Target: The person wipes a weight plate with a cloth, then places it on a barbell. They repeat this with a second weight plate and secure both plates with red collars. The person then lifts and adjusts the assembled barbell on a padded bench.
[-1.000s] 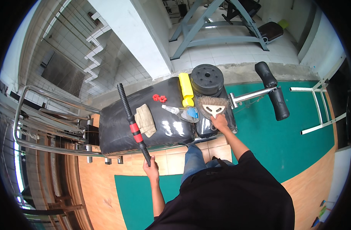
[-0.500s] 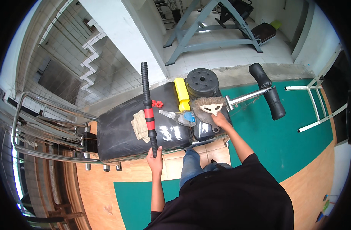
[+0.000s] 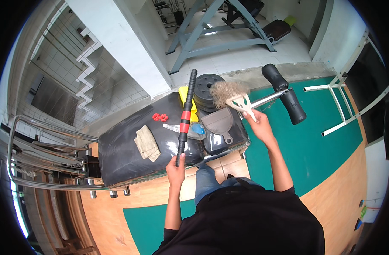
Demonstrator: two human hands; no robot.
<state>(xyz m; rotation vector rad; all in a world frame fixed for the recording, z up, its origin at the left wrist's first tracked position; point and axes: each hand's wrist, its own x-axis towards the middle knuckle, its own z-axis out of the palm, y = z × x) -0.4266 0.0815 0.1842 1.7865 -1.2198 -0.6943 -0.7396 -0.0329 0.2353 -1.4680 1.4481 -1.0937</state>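
Note:
My left hand (image 3: 175, 170) is closed round the lower end of a black threaded dumbbell bar (image 3: 184, 123) with a red-banded middle, held up slantwise over the padded bench. My right hand (image 3: 260, 128) grips the cream handle of a hand brush (image 3: 239, 101); its brown bristles look blurred and are lifted beside the stacked black weight plates (image 3: 209, 80). Below the brush, a grey dustpan (image 3: 218, 122) lies on the bench's smaller pad. A clear bottle with a blue part (image 3: 197, 129) lies partly behind the bar, as does a yellow object (image 3: 182, 92).
On the black bench (image 3: 118, 146) lie a folded beige cloth (image 3: 146, 143) and two red star-shaped collars (image 3: 160, 117). Padded rollers (image 3: 293, 105) stick out at the bench's right end. A chrome frame (image 3: 54, 125) stands left; a white rack (image 3: 345, 104) stands right on green matting.
The brush has risen off the dustpan, up and to the right, with my right hand. The bar's top has swung right, from the cloth's side to in front of the bottle and yellow object.

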